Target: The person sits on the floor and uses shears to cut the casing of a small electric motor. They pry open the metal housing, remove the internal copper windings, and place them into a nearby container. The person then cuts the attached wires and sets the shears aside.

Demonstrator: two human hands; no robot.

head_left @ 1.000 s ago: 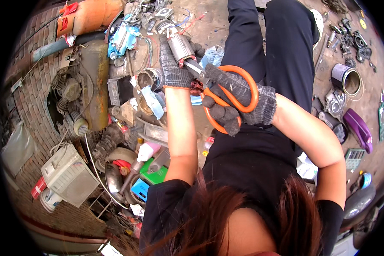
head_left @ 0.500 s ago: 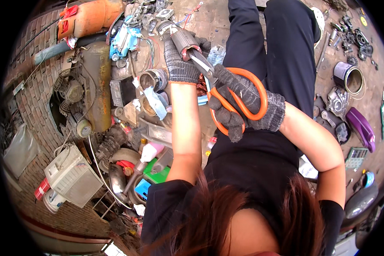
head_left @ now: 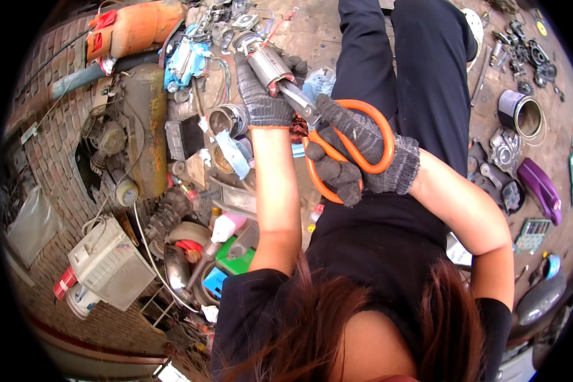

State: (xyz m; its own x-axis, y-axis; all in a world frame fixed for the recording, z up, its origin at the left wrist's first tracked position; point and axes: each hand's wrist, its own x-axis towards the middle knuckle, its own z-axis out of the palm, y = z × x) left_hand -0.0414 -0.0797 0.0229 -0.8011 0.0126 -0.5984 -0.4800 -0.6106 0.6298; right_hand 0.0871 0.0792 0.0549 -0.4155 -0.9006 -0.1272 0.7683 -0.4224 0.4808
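My left hand [head_left: 261, 95], in a dark grey knit glove, is wrapped round a cylindrical metal motor part [head_left: 268, 65] with reddish insulation at its near end. Thin coloured wires stick out beyond its far end. My right hand [head_left: 369, 146], gloved the same way, grips large scissors [head_left: 382, 162] by their orange loop handles. The scissor blades [head_left: 296, 97] point up and left, their tips at the near end of the motor part. Whether the tips are inside it is hidden. Reddish copper-coloured scraps [head_left: 298, 129] lie partly hidden behind my left wrist.
Left of my arm stand open tins [head_left: 225, 121], a black box [head_left: 183, 137] and an orange gas cylinder [head_left: 137, 25]. My outstretched legs [head_left: 430, 76] reach away from me. To the right are a dark tin [head_left: 521, 114], a purple plastic piece [head_left: 541, 191] and scattered metal parts [head_left: 538, 57].
The motor part has turned in my left hand, and its side now catches more light. Both hands have shifted slightly left, with the scissors still at its near end.
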